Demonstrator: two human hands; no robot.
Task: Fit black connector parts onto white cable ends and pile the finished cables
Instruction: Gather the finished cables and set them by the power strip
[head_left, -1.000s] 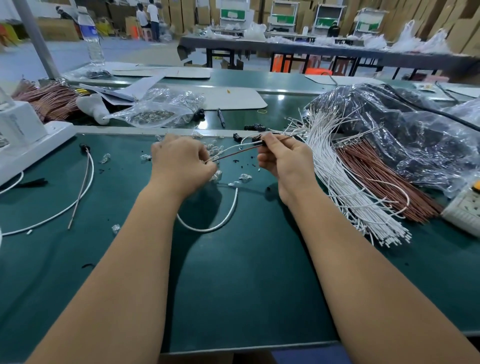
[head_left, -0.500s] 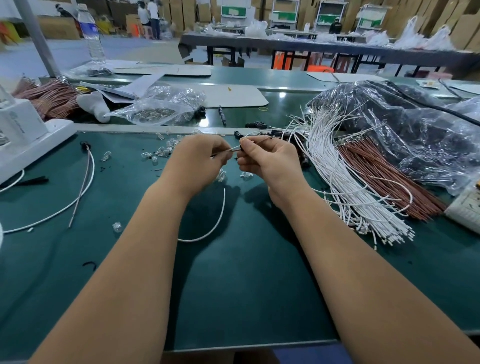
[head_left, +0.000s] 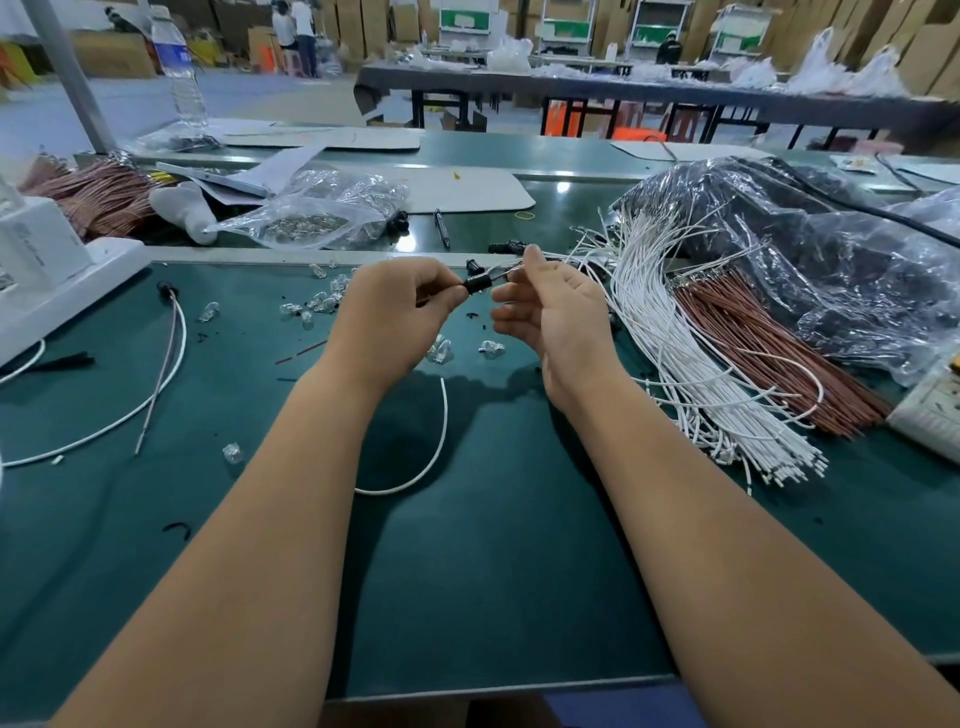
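My left hand grips a small black connector part, a short matte plastic cylinder pinched at my fingertips above the smooth green surface. Its long axis runs roughly left to right, rising slightly to the right, with the open end facing my right hand. That hand pinches the thin white cable end between thumb and forefinger at the connector's mouth; the other fingers hang loosely curled. The cable's glossy round sheath drops behind my left wrist and loops in a slack curve on the surface below.

Half a second ago my hands were touching, knuckles close, and only bare wire showed between them; now they sit slightly apart, with the black part plainly visible in the gap. A second ago the wire stretched farther to the right.

To my right lies a thick fan of loose white cables, ends pointing toward me, beside a bundle of copper-brown wires and crinkled clear plastic bags. Small clear glassy bulbs lie scattered near my left hand. One cable with a black part fitted lies at the far left.
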